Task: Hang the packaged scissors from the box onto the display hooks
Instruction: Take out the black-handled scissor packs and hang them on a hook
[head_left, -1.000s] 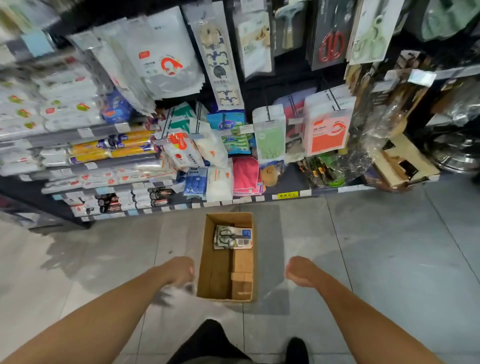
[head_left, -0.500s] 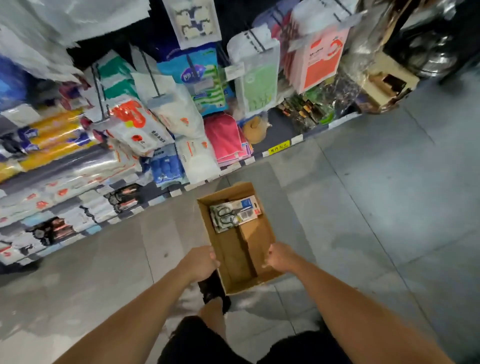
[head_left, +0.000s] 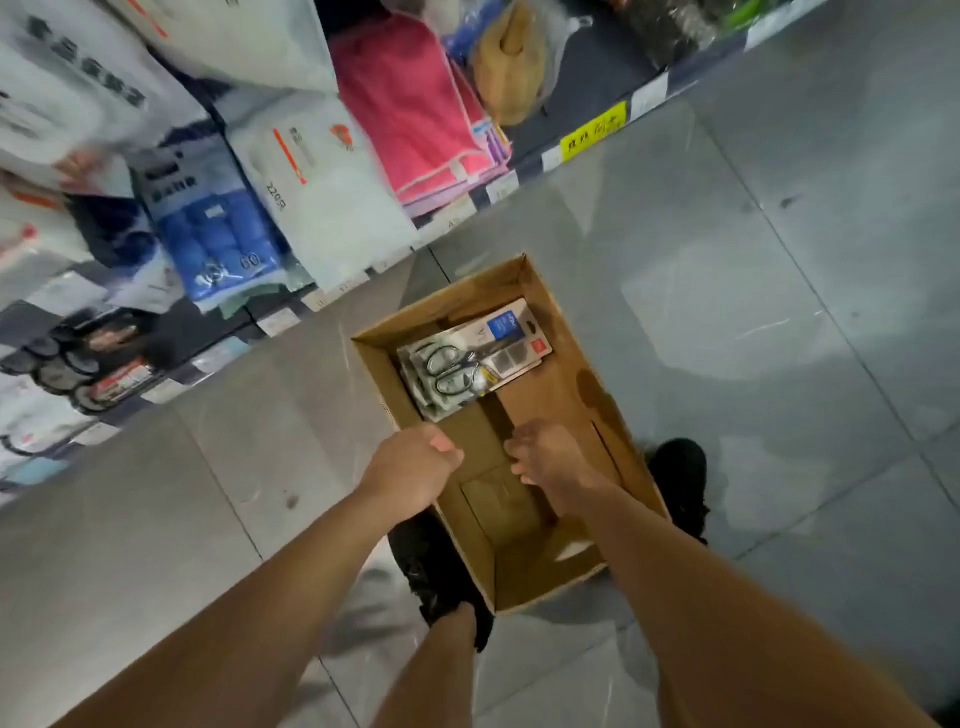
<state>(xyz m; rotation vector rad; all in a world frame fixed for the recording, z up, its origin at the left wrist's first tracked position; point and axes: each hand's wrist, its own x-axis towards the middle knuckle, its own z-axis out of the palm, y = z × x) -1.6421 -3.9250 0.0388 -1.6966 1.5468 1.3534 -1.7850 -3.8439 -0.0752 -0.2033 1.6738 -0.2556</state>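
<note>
Packaged scissors (head_left: 470, 358), a small stack of carded packs, lying flat at the far end of the open cardboard box (head_left: 605, 410) on the tiled floor (head_left: 779, 312), just short of the bottom shelf (head_left: 519, 176). Handy spot: stock parked right under the display. Left hand (head_left: 413, 467) over the box's left wall, fingers curled into a loose fist, gripping nothing visible. Right hand (head_left: 550, 460) down inside the box, fingers bent downward, empty too, well short of the packs. Looks like a reach for the top pack. Black shoes (head_left: 680, 483) planted either side of the box. No display hooks in view.
</note>
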